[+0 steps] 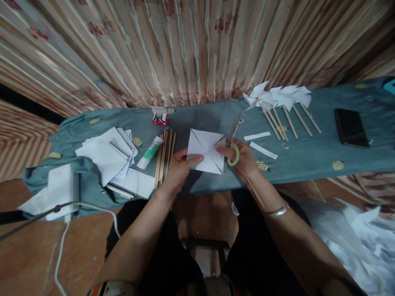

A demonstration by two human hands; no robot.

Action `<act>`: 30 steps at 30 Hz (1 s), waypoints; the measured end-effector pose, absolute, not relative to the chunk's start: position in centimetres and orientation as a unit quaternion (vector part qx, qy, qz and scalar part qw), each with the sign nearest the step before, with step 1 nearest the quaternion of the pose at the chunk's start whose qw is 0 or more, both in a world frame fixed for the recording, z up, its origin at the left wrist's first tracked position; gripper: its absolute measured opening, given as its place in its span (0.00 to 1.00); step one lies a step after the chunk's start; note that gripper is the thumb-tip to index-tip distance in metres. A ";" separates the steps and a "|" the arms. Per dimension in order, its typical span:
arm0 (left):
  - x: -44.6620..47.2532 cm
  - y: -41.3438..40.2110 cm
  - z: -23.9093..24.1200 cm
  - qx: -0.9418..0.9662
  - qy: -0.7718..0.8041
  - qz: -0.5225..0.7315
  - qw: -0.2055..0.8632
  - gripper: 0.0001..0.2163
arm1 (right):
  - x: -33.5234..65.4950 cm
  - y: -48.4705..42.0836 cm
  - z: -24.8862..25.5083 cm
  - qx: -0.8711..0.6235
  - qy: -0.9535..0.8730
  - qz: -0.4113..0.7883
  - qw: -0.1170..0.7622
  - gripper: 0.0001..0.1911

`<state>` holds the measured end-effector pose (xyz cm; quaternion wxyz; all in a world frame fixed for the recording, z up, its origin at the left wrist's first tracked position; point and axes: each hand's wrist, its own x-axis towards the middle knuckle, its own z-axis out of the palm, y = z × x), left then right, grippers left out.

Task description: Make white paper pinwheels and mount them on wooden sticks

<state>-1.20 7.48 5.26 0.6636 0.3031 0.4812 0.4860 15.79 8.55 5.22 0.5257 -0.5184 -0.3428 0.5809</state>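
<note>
My left hand (179, 167) pinches the lower left side of a white square of paper (206, 151) creased along its diagonals. My right hand (243, 160) grips green-handled scissors (233, 142), fingers through the loops, blades pointing up and away beside the paper's right edge; its thumb touches that edge. Both hands hover over the blue-grey cloth (308, 156) covering the low table.
Left of my hands lie wooden sticks (164, 155), a glue tube (150, 152), a stack of white paper squares (106, 154) and a small red box of pins (160, 118). Finished paper pinwheels on sticks (279, 102), paper strips (262, 150) and a black phone (351, 127) lie right.
</note>
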 end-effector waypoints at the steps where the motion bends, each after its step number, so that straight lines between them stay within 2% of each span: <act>1: -1.3 7.5 5.3 0.304 0.482 0.490 0.659 0.15 | 15.8 8.5 5.3 -0.519 -0.345 0.582 0.523 0.15; 10: -1.9 8.0 4.9 0.315 0.494 0.521 0.620 0.13 | 16.1 8.1 5.3 -0.521 -0.355 0.590 0.505 0.18; 17: -2.1 8.0 4.9 0.336 0.493 0.485 0.640 0.15 | 18.0 9.4 5.6 -0.563 -0.389 0.477 0.552 0.19; 26: -2.5 7.9 5.1 0.411 0.493 0.439 0.629 0.23 | 18.6 9.1 6.1 -0.514 -0.488 0.557 0.432 0.20; 30: -2.6 8.1 5.0 0.404 0.496 0.465 0.612 0.29 | 18.2 8.9 6.3 -0.508 -0.477 0.579 0.423 0.23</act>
